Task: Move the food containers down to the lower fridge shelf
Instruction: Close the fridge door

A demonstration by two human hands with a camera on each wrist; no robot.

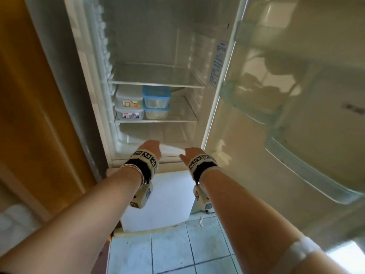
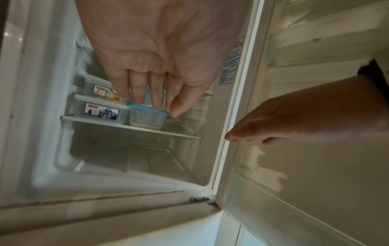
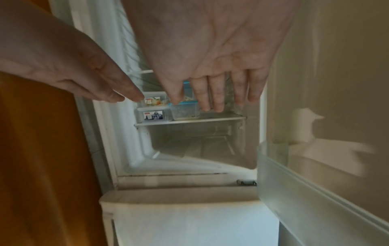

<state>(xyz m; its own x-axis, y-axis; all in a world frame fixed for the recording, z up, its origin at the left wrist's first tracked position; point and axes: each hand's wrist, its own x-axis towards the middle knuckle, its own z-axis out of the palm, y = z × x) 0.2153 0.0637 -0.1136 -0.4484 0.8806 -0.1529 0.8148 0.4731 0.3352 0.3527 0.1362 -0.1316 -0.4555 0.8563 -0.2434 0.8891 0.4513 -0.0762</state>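
Note:
Several food containers stand in two stacks at the left of the lower glass shelf [image 1: 177, 120]. Two clear white-lidded boxes [image 1: 129, 104] with fruit labels make the left stack. Beside them on the right stand two blue-lidded tubs [image 1: 156, 101]. The upper glass shelf [image 1: 158, 76] carries nothing. My left hand [image 1: 151, 148] and right hand [image 1: 190, 154] reach toward the fridge's bottom sill, below the containers, fingers straight and holding nothing. In the left wrist view the left fingers [image 2: 145, 89] hang in front of the stacked boxes [image 2: 103, 111]. In the right wrist view the right fingers [image 3: 219, 94] point at the blue-lidded tub [image 3: 185, 111].
The fridge door [image 1: 286, 115] stands open on the right with clear door racks. A wooden panel [image 1: 29, 115] borders the left side. A bare compartment [image 2: 130, 154] lies under the lower shelf. The closed white lower door [image 1: 158, 200] and tiled floor [image 1: 167, 252] are below my wrists.

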